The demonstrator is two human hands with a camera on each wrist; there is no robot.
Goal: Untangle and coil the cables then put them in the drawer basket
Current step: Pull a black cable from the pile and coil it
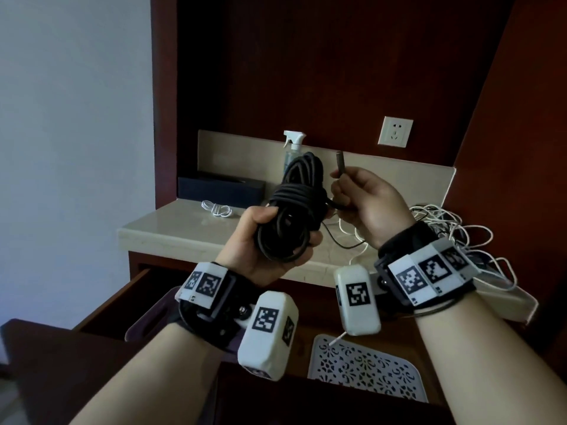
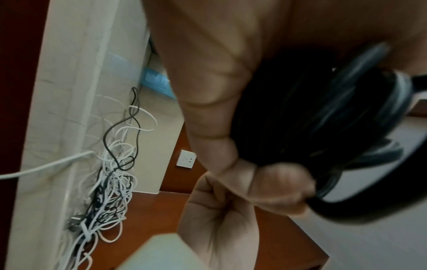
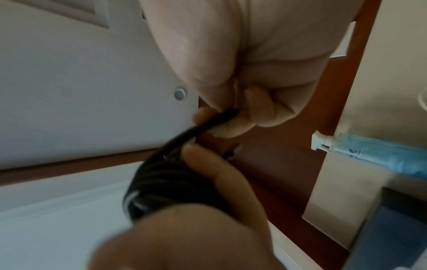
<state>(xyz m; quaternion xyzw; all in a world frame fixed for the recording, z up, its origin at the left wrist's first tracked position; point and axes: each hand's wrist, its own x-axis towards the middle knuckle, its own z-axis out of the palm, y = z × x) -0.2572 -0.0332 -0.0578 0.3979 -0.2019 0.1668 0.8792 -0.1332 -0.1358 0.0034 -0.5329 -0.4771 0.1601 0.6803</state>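
My left hand (image 1: 270, 240) grips a thick coil of black cable (image 1: 294, 204) and holds it up above the counter; the black cable (image 2: 323, 118) fills that wrist view. My right hand (image 1: 362, 200) pinches the free end of the same cable (image 3: 221, 117), its plug (image 1: 340, 162) sticking up above the fingers. A small coiled white cable (image 1: 216, 208) lies on the counter at the left. A tangle of white and dark cables (image 1: 454, 228) lies at the right. A white patterned basket (image 1: 368, 369) sits in the open drawer (image 1: 122, 299) below.
A spray bottle (image 1: 293, 148) and a dark box (image 1: 221, 188) stand at the back of the beige counter (image 1: 171, 228). A wall socket (image 1: 395, 131) is set in the dark wood back panel. A purple container (image 1: 147, 320) sits in the drawer's left part.
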